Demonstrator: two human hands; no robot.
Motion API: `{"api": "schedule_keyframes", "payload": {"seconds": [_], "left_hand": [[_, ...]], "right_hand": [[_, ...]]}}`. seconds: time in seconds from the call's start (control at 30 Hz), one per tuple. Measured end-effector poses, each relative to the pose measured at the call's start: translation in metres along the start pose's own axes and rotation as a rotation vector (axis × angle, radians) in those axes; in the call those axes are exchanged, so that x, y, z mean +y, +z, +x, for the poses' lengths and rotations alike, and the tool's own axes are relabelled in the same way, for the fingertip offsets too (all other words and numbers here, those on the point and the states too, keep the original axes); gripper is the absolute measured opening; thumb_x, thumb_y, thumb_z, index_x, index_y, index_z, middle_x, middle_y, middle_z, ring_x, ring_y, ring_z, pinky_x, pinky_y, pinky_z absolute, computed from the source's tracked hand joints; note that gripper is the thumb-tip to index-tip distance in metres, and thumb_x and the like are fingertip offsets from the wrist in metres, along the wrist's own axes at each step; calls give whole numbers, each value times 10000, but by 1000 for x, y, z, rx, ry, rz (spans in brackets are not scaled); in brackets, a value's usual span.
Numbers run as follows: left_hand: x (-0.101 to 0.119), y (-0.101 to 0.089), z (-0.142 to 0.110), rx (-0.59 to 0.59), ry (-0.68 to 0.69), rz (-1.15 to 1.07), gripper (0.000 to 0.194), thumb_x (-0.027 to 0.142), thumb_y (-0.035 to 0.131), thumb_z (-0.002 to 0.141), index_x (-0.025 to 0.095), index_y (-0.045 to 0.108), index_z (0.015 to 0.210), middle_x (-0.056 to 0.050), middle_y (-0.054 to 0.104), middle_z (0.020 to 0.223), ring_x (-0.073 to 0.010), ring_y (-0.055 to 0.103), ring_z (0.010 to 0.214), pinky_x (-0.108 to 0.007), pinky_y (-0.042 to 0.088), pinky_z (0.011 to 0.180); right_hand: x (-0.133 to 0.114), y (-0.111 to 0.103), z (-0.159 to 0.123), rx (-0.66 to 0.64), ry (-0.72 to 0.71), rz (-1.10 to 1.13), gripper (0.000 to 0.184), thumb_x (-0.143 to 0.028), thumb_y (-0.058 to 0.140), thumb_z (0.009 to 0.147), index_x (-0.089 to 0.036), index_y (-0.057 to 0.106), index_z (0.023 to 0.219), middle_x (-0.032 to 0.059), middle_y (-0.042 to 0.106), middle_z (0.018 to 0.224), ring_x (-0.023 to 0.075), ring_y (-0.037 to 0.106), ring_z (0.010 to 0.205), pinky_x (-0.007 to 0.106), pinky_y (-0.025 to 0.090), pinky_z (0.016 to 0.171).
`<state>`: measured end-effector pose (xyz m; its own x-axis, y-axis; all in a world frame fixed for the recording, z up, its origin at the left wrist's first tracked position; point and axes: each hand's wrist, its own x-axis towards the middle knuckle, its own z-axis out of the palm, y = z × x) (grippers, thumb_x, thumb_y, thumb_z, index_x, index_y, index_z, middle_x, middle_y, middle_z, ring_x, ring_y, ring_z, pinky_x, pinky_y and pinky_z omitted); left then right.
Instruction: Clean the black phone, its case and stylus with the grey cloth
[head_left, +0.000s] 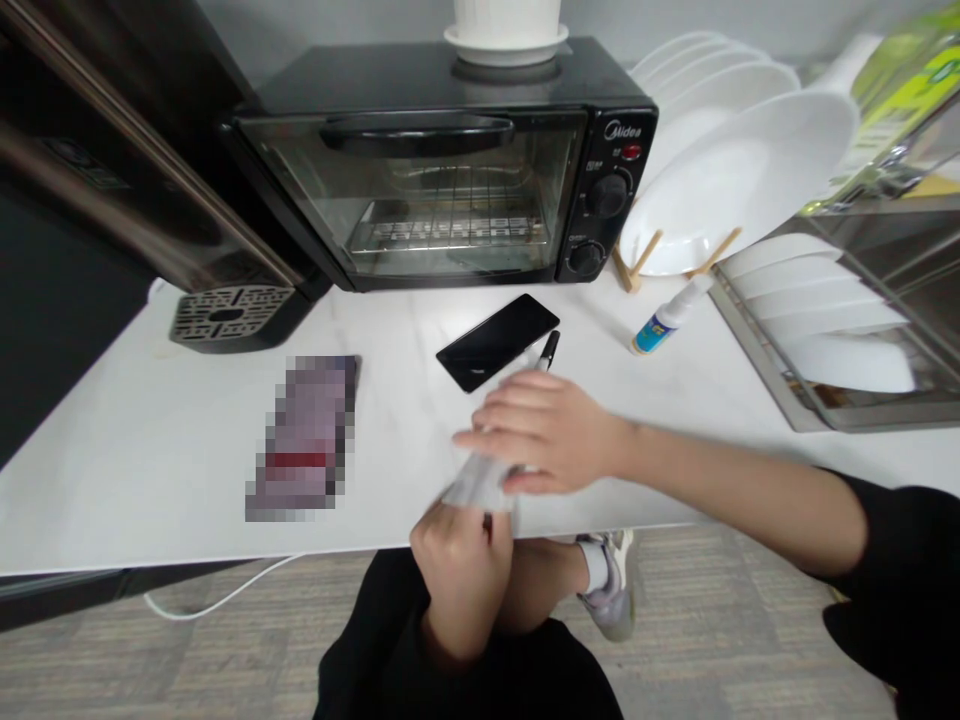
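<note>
My left hand is closed at the table's front edge, gripping the near end of a crumpled grey-white cloth or wipe. My right hand reaches across from the right, with its fingers and thumb over the far end of that cloth. A black-capped marker pen pokes out just beyond my right fingertips, and I cannot tell whether it is held. A black smartphone lies face up on the white tabletop, a little beyond my right hand.
A black Midea toaster oven stands at the back, with a white pot on top. White plates fill a wooden stand and a steel rack. A small spray bottle stands nearby. A pixelated rectangular object lies left.
</note>
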<state>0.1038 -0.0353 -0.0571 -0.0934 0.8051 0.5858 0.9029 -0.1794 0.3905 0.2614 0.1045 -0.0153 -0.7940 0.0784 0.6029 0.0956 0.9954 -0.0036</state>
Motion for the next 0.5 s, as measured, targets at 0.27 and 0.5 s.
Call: {"api": "schedule_keyframes", "payload": {"seconds": [0.27,0.5], "left_hand": [[2,-4,5,-2,78,56,394,316,447,1073,157,720,838,-62,718,625,-178,660,498,-290,410,507],[3,-5,7,-1,69,44,228,233,532,1038,149,741,1001,-59,757,701,-161,668,519,-263,432,524]], "right_hand": [[-3,1,-2,-28,-31,54,608,-594,347,1076,-133,558,1411,99,704,1269,224,597,1224,423,317,1242],[3,-1,-4,45,230,45,736,-711,291,1040,-109,601,1328,162,692,1268,280,584,1303,572,220,1297]]}}
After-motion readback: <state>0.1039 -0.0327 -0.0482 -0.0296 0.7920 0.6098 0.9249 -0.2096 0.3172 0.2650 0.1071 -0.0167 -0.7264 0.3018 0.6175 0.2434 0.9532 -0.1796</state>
